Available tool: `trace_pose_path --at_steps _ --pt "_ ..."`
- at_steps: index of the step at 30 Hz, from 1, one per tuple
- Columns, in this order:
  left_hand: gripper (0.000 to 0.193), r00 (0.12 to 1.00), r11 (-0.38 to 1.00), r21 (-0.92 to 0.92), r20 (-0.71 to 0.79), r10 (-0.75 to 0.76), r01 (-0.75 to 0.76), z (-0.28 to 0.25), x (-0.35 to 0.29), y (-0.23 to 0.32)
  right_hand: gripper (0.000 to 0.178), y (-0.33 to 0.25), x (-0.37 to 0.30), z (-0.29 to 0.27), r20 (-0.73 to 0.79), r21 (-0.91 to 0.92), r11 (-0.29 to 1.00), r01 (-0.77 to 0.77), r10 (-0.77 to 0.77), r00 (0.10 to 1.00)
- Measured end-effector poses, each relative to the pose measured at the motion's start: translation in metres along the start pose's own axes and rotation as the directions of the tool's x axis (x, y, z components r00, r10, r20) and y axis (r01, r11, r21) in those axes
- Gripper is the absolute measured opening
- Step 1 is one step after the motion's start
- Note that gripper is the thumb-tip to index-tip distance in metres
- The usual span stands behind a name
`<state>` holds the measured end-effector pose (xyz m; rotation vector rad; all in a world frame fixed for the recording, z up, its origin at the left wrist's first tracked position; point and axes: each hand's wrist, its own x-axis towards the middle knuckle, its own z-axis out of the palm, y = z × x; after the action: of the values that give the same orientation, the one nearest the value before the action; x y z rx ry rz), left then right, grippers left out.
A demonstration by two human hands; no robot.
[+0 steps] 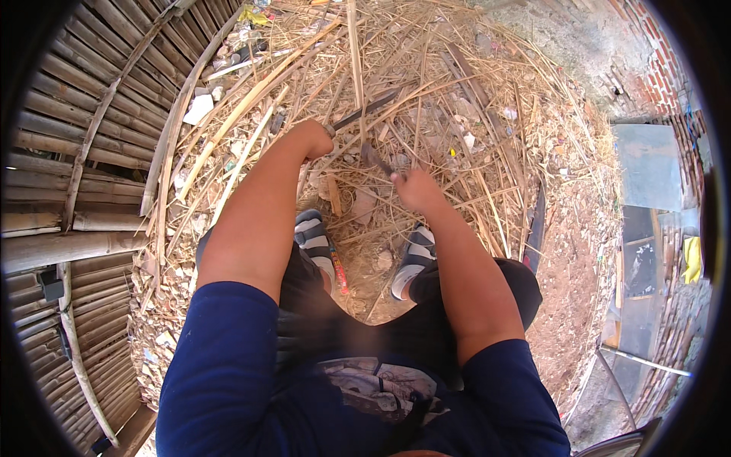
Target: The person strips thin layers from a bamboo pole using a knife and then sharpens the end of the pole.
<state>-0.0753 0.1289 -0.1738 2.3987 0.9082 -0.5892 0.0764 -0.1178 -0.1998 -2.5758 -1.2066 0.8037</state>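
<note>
Near the middle, my left hand (314, 139) is closed round the handle of a machete. Its long dark blade (367, 112) points away to the upper right, just above the littered ground. A pale bamboo strip (355, 55) runs from the far edge down to the blade; whether they touch I cannot tell. To the right and nearer, my right hand (417, 189) grips a short dark tool (375, 158). The tool's far end lies below the machete blade, and its exact kind is unclear. Both hands are in front of my striped socks.
Split bamboo strips and shavings (449, 145) cover the ground ahead. A bamboo slat wall (99, 114) rises at the left. On the right are a brick wall (662, 53), grey panels (647, 167) and a yellow cloth (691, 260). A dark plank (537, 221) lies by my right knee.
</note>
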Motion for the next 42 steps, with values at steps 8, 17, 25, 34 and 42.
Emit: trace_pose_path --at_steps 8,17,25,34,42 --pt "0.031 0.994 0.993 -0.119 -0.105 -0.040 0.028 0.008 -0.002 0.011 0.054 -0.038 -0.020 -0.100 -0.250 0.197 0.978 -0.064 0.113 0.962" --pt "0.030 0.998 0.999 -0.049 -0.058 0.001 -0.004 0.004 0.001 0.017 0.042 -0.057 -0.024 -0.068 -0.467 0.261 0.963 0.066 0.067 0.882" --pt "0.029 0.997 1.000 -0.003 -0.077 0.022 -0.023 0.019 0.005 0.007 0.041 -0.045 -0.015 -0.035 -0.315 0.244 0.969 0.044 0.036 0.948" --pt "0.030 0.999 0.998 0.058 -0.003 0.037 -0.037 0.015 0.013 0.015 0.038 -0.049 -0.021 -0.061 -0.605 0.402 0.892 0.208 0.088 0.791" --pt "0.031 0.998 0.998 0.028 0.030 -0.057 0.056 0.011 0.001 0.014 0.038 -0.040 -0.012 -0.023 -0.322 0.234 0.972 0.008 0.070 0.944"
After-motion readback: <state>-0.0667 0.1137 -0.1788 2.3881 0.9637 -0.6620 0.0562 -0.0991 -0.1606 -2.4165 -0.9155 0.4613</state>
